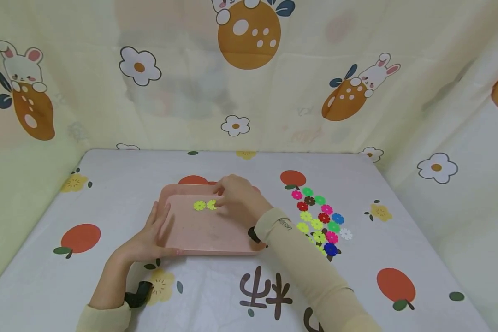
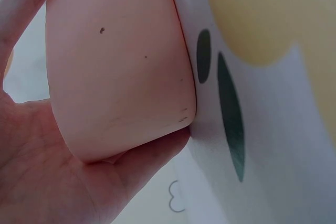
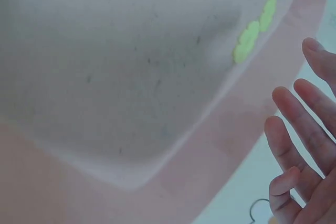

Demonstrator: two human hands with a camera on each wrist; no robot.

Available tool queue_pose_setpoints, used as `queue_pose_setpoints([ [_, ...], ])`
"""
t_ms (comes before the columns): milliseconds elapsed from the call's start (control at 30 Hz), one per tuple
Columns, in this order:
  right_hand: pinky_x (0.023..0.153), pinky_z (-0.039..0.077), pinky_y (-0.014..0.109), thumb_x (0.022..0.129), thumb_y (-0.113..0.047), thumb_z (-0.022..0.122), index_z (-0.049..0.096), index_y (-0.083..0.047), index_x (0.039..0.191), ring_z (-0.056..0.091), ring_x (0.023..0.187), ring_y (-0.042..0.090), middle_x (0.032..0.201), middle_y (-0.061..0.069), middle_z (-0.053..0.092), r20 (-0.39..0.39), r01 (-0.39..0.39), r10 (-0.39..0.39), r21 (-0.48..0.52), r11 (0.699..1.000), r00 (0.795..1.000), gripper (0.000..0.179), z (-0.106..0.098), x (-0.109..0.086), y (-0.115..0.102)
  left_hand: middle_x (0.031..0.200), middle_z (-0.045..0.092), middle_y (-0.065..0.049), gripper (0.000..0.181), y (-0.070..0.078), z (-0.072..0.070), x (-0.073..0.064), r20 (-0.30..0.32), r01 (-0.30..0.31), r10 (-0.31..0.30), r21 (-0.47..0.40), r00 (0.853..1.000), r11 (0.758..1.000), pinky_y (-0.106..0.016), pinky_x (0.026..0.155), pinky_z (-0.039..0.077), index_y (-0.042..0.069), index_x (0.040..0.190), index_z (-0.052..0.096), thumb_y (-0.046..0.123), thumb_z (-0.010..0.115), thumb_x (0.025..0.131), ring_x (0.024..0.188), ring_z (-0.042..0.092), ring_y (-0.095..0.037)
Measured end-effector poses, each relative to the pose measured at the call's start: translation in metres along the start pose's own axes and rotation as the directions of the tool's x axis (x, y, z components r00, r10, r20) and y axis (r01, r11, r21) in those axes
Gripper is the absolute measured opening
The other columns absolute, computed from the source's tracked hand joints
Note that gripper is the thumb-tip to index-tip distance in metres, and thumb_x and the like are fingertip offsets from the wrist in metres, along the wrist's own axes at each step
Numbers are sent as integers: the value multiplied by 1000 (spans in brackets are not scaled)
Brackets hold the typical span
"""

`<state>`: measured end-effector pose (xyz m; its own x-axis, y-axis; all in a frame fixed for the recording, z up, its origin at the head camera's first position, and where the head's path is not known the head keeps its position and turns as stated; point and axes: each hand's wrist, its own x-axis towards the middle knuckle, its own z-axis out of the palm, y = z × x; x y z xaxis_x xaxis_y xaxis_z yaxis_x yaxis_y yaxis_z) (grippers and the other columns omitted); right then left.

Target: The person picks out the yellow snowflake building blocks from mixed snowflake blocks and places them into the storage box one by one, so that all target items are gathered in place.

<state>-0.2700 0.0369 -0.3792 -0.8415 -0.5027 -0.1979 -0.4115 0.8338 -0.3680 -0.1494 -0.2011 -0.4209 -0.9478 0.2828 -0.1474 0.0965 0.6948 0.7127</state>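
A shallow pink tray lies on the table, and my left hand grips its near left corner. The thumb runs along the front wall, and the fingers lie against the left side. In the left wrist view, the tray's outer wall fills the space between that thumb and fingers. Over the far part of the tray is my right hand, beside two yellow-green snowflake discs lying inside. The right wrist view shows its fingers loosely bent and spread, holding nothing, near the discs.
Right of the tray lies a loose group of snowflake discs in pink, green, red, brown, yellow, blue and white, among them a dark blue disc. My right forearm passes in front of its near edge. A printed cloth covers the table.
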Motion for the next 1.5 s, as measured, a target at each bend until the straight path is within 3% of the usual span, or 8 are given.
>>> queue_pose_setpoints([
  [300,81,44,30,75,-32,75,67,-18,111,52,96,13,99,-5,63,-3,42,-42,-54,998,999,39,-16,-8,6,148,-23,-16,123,0,-1,0,0,2,-2,5,1000,1000,-68,94,20,24,147,-8,46,79,64,133,-2,-48],
  [500,85,44,32,76,-33,74,67,-16,112,53,101,16,103,-3,65,-2,48,-49,-30,998,999,40,-27,-20,9,148,-22,-17,123,1,0,0,3,1,-1,12,1000,1000,-67,94,21,24,147,-9,47,79,64,133,-1,-49],
  [667,72,46,27,76,-34,74,67,-15,112,56,86,15,104,-1,65,-28,67,-67,-3,998,997,41,-32,-35,16,148,-22,-17,122,1,0,1,5,-2,2,13,1000,1000,-67,95,22,24,147,-9,48,78,64,133,0,-49],
  [800,62,45,24,75,-35,75,67,-16,112,54,75,13,104,-1,66,-60,75,-73,16,997,995,42,-34,-45,24,148,-22,-17,122,1,0,1,3,0,0,6,1000,1000,-67,95,21,24,147,-8,47,79,64,133,-1,-49],
  [1100,54,45,24,75,-36,74,68,-18,111,53,75,15,105,-1,65,-121,46,-41,36,998,992,40,-36,-68,48,148,-21,-18,123,-2,1,1,-6,-7,7,-2,1000,1000,-68,95,19,23,147,-7,46,80,63,133,-2,-48],
  [1333,57,46,23,77,-33,74,68,-14,111,56,80,15,109,0,65,-164,59,-55,20,998,985,39,-36,-85,68,148,-21,-18,123,2,1,0,-6,-12,12,-1,1000,1000,-68,94,20,21,147,-7,44,80,63,133,-2,-48],
  [1500,57,46,23,76,-30,75,68,-11,108,58,77,18,102,2,67,-229,107,-102,10,994,968,38,-36,-95,85,148,-20,-18,123,1,0,0,-7,-15,15,8,1000,1000,-68,94,20,21,147,-7,47,79,63,133,-3,-47],
])
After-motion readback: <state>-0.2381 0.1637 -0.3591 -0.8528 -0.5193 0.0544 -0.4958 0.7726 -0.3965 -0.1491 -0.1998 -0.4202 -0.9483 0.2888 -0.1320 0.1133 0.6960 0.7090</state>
